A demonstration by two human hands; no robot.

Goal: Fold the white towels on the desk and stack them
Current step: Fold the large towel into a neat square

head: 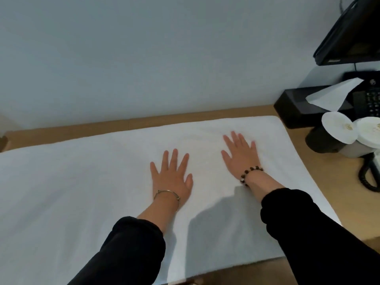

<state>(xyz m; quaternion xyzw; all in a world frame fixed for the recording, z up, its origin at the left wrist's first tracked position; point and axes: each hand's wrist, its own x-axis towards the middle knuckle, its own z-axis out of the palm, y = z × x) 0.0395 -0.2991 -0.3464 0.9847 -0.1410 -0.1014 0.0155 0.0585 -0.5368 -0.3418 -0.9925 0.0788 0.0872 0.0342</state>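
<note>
From the head camera, a large white cloth towel (82,192) lies spread flat over most of the light-brown wooden desk (61,132), and its far edge runs just short of the wall. The left hand (171,175) and the right hand (240,155) both rest palm-down on it near the middle. Their fingers are straight and splayed, gripping nothing. This looks like smoothing before the first fold; no folded towel or stack is in view. The next move likely calls for pinching one short end at both corners and carrying it squarely over to meet the other end. At the right stand a black tissue box (296,103), two cups under round white paper lids (337,128), a black desk telephone (370,99) and a black flat screen (349,31). The lids bear a faint gold emblem, too blurred to read.
</note>
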